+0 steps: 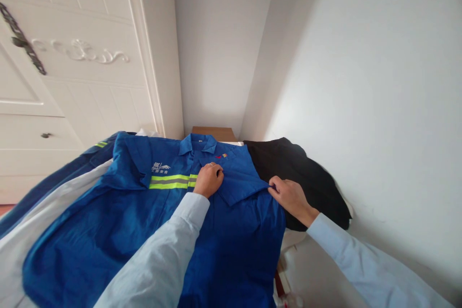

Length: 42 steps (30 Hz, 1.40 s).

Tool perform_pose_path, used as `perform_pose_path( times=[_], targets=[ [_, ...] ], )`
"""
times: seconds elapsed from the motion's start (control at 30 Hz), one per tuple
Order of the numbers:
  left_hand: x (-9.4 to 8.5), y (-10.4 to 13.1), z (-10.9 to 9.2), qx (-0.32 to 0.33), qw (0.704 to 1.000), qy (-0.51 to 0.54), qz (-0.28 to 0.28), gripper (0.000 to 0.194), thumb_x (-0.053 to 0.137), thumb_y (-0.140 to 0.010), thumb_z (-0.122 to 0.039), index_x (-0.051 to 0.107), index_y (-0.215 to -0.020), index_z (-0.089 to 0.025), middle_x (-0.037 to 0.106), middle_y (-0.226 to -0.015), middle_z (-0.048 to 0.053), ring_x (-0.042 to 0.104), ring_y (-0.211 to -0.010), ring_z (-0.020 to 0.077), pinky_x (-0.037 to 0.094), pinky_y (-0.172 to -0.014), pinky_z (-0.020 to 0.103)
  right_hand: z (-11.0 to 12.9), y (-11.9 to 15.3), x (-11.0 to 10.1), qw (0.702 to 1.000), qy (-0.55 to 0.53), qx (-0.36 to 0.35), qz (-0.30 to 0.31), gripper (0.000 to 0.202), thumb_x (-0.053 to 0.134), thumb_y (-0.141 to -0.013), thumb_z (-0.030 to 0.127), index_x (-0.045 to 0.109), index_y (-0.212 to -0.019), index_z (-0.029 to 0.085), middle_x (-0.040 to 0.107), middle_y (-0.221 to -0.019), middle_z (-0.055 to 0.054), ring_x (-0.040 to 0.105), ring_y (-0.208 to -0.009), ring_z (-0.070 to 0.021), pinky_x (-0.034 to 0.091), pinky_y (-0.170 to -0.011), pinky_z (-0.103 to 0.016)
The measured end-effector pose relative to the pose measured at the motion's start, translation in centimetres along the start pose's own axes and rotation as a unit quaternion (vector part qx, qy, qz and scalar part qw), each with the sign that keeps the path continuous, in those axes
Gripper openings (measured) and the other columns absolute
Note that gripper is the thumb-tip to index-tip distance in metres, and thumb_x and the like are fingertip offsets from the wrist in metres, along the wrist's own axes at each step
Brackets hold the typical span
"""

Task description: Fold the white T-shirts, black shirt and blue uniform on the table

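Observation:
A blue work jacket (231,245) lies spread out, its collar at the far end. A yellow-green and grey reflective stripe and white lettering cross the chest on the left. The jacket's right sleeve is folded inward over the chest. My left hand (209,179) is closed on the cloth at the middle of the chest, by the end of the stripe. My right hand (289,197) pinches the folded sleeve's edge at the jacket's right side, over black cloth.
Black clothing (310,178) lies to the right against the wall. White and dark blue garments lie at the left. A brown cardboard box (213,133) stands behind the collar. A white wardrobe (86,57) rises at the left. Small items sit low on the right.

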<state>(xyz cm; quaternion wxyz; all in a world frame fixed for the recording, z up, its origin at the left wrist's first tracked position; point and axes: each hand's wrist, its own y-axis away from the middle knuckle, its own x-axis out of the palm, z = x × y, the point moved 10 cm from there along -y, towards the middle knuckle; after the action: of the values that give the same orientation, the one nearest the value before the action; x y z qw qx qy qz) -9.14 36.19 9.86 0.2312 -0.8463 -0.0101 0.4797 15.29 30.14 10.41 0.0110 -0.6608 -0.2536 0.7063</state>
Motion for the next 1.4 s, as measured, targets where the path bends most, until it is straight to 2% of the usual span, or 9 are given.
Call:
perform_pose_path(
  times=[0.17,0.27,0.5,0.63,0.7,0.83,0.97,1.17,1.4],
  targets=[
    [-0.2,0.0,0.0,-0.003,1.0,-0.012,-0.008,0.027,0.049,-0.091,-0.016,0.075,-0.097,-0.018,0.074,-0.102,0.009,0.067,-0.101,0.0247,0.051,-0.096,0.036,-0.6,0.1,0.6,0.998,-0.041,0.011,0.045,0.016,0.059,-0.088,0.027,0.058,-0.072,0.022,0.062,-0.062,-0.001,0.059,-0.06,-0.0176,0.033,-0.059,-0.028],
    [-0.4,0.1,-0.3,-0.004,0.999,-0.043,-0.011,0.029,0.048,-0.091,-0.015,0.074,-0.103,-0.016,0.072,-0.104,0.011,0.065,-0.102,0.0255,0.05,-0.097,0.037,-0.3,-0.1,0.3,0.984,-0.161,-0.01,0.08,0.022,0.059,-0.088,0.033,0.055,-0.069,0.022,0.06,-0.064,0.0,0.055,-0.06,-0.016,0.037,-0.061,-0.027],
    [-0.1,0.6,-1.5,0.015,0.995,-0.096,0.002,0.033,0.049,-0.097,-0.034,0.07,-0.118,-0.018,0.066,-0.128,0.014,0.058,-0.123,0.0304,0.046,-0.103,0.046,0.5,-4.8,-1.8,0.905,-0.421,-0.042,0.038,0.02,0.061,-0.084,0.03,0.067,-0.099,0.02,0.071,-0.099,-0.006,0.067,-0.095,-0.0202,0.052,-0.091,-0.034],
    [1.2,0.8,-1.9,0.037,0.995,-0.082,0.044,0.047,0.049,-0.098,-0.048,0.066,-0.129,-0.017,0.054,-0.148,0.017,0.045,-0.142,0.0312,0.034,-0.118,0.051,1.0,-10.6,0.4,0.941,-0.338,-0.028,0.001,0.037,0.057,-0.088,0.027,0.063,-0.123,0.019,0.065,-0.129,-0.011,0.063,-0.117,-0.0229,0.05,-0.101,-0.039],
    [1.6,0.8,-1.6,0.024,0.994,-0.082,0.063,0.055,0.046,-0.098,-0.053,0.064,-0.133,-0.014,0.049,-0.152,0.019,0.043,-0.144,0.0325,0.032,-0.119,0.051,1.9,-13.6,3.0,0.97,-0.24,-0.024,0.032,0.048,0.056,-0.091,0.03,0.055,-0.137,0.016,0.055,-0.144,-0.016,0.054,-0.132,-0.0255,0.044,-0.111,-0.042],
    [2.2,0.8,-1.2,0.01,0.992,-0.086,0.088,0.074,0.04,-0.096,-0.067,0.056,-0.142,-0.011,0.042,-0.156,0.022,0.035,-0.148,0.0353,0.027,-0.122,0.053,4.0,-16.8,7.7,0.982,-0.166,-0.025,0.083,0.058,0.061,-0.092,0.039,0.055,-0.137,0.003,0.043,-0.152,-0.028,0.038,-0.145,-0.0372,0.031,-0.12,-0.052],
    [2.9,0.8,-0.8,-0.001,0.991,-0.08,0.11,0.094,0.044,-0.083,-0.084,0.05,-0.147,-0.016,0.037,-0.16,0.02,0.027,-0.152,0.0352,0.019,-0.125,0.055,5.3,-16.5,10.5,0.986,-0.128,-0.043,0.101,0.061,0.043,-0.101,0.045,0.05,-0.144,0.002,0.037,-0.156,-0.026,0.027,-0.151,-0.0377,0.02,-0.123,-0.057],
    [3.2,0.7,-0.6,-0.007,0.989,-0.08,0.122,0.101,0.042,-0.08,-0.088,0.047,-0.15,-0.016,0.034,-0.161,0.02,0.024,-0.153,0.0344,0.016,-0.125,0.055,6.6,-15.3,10.8,0.982,-0.108,-0.115,0.104,0.063,0.035,-0.104,0.044,0.047,-0.149,0.001,0.039,-0.157,-0.021,0.03,-0.151,-0.0276,0.018,-0.127,-0.042],
    [2.5,0.7,-1.0,0.004,0.994,-0.074,0.084,0.075,0.044,-0.093,-0.072,0.054,-0.145,-0.019,0.041,-0.158,0.017,0.031,-0.151,0.0333,0.022,-0.124,0.055,6.6,-15.4,10.8,0.982,-0.107,-0.119,0.1,0.063,0.034,-0.104,0.045,0.046,-0.149,0.003,0.04,-0.157,-0.02,0.033,-0.15,-0.0284,0.022,-0.126,-0.043]
  ],
)
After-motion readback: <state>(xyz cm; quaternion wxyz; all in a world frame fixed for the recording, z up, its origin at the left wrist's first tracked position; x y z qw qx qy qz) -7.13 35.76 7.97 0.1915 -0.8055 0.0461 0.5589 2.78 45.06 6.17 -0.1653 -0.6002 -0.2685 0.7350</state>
